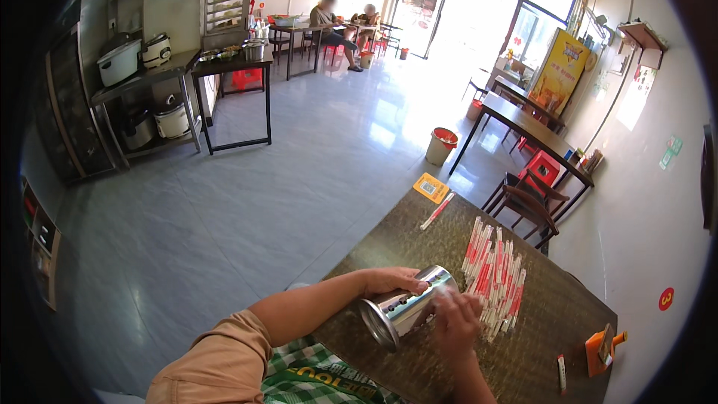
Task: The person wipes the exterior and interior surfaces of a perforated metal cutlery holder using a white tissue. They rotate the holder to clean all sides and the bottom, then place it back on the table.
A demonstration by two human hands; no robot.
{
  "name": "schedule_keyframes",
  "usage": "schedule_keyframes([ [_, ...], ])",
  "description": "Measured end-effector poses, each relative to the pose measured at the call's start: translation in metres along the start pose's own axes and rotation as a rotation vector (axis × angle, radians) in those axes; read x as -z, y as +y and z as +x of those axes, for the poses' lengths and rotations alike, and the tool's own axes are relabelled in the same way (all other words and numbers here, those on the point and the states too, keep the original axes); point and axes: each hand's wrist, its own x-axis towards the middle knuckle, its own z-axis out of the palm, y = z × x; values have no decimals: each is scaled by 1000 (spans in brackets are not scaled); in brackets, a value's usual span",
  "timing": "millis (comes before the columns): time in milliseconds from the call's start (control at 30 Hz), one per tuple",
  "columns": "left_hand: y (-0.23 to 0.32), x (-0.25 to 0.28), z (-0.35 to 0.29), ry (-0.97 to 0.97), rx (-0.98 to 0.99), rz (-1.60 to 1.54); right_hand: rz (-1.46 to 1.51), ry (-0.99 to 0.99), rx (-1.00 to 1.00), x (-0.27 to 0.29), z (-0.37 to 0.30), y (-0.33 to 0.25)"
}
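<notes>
A shiny metal utensil canister [410, 307] with a row of dark holes lies tilted on its side above the dark table [359, 363]. My left hand [400, 282] grips it from the left, fingers closed around its upper side. Close against its right side is my right hand [458, 322], its fingers bent and smeared by motion; whether they hold anything cannot be made out. Just beyond that hand, a loose heap of paper-wrapped chopsticks [493, 277] in white and red is spread on the table. One more wrapped pair [437, 211] lies apart near the far corner.
On the table are a yellow code card [431, 188], an orange holder [600, 350] and a small white packet [562, 374]. A wooden chair [531, 206] and a bin [441, 147] stand beyond. Two people sit at a far table [301, 28]; cookers [120, 62] occupy a left-hand bench.
</notes>
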Motion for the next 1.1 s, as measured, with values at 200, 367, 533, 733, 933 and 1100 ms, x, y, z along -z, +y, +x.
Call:
schedule_keyframes([
  [200,-14,11,6,-4,-53,-55,168,-142,230,8,8,-46],
  [367,-3,1,-1,8,-28,5,32,-8,-47,0,7,2],
  [533,-8,6,3,-2,-32,-8,93,-52,146,-2,-2,-26],
  [733,-11,-2,4,65,-94,-32,99,-77,141,5,6,-27],
  [933,-1,2,3,36,-15,56,-9,17,-35,-3,3,20],
  [1100,-17,15,10,18,-48,-5,136,-103,167,-2,0,-37],
])
